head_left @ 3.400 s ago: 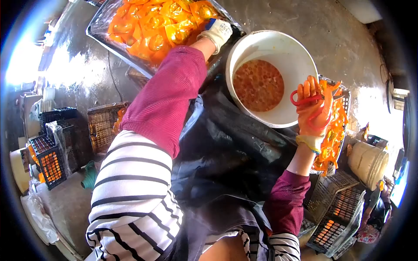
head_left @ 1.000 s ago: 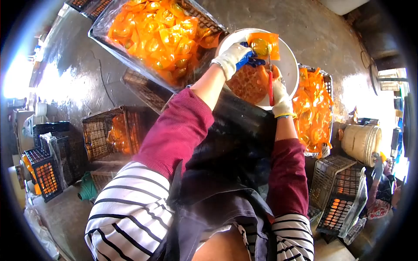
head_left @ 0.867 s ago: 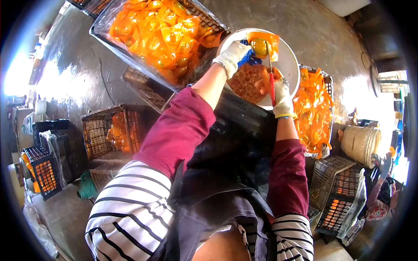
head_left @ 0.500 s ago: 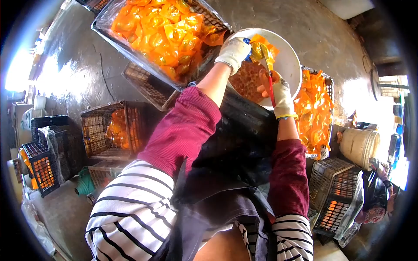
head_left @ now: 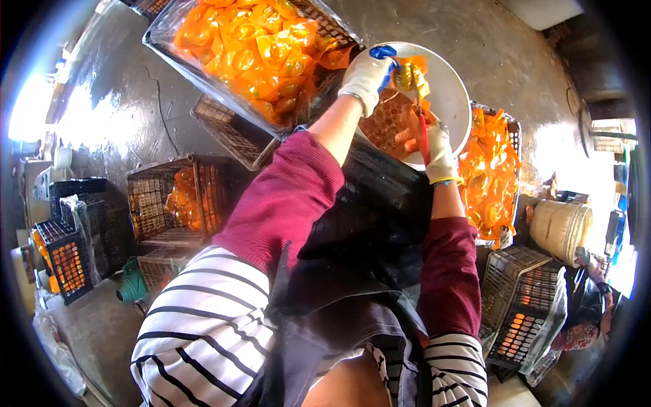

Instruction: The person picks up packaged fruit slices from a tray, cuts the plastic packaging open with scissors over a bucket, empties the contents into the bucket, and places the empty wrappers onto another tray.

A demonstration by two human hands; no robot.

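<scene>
My left hand (head_left: 366,78), in a white glove with blue on the fingers, is closed on an orange plastic packet (head_left: 416,73) above a white bucket (head_left: 458,85). My right hand (head_left: 439,150), gloved with bare fingertips showing, grips red-handled scissors (head_left: 423,129). Their blades point up at the packet and overlap it; whether they are cutting I cannot tell. Inside the bucket lie many small round reddish-orange pieces (head_left: 385,125).
A plastic-lined crate (head_left: 157,51) heaped with orange packets stands at the upper left, another packet-filled crate (head_left: 517,136) right of the bucket. Brown crates (head_left: 152,237) sit at the left, more crates (head_left: 515,264) and a beige bucket (head_left: 557,227) at the right.
My left hand has turned slightly, showing more of the blue fingers, and the packet has shifted a little. My right hand and the scissors have lowered slightly.
</scene>
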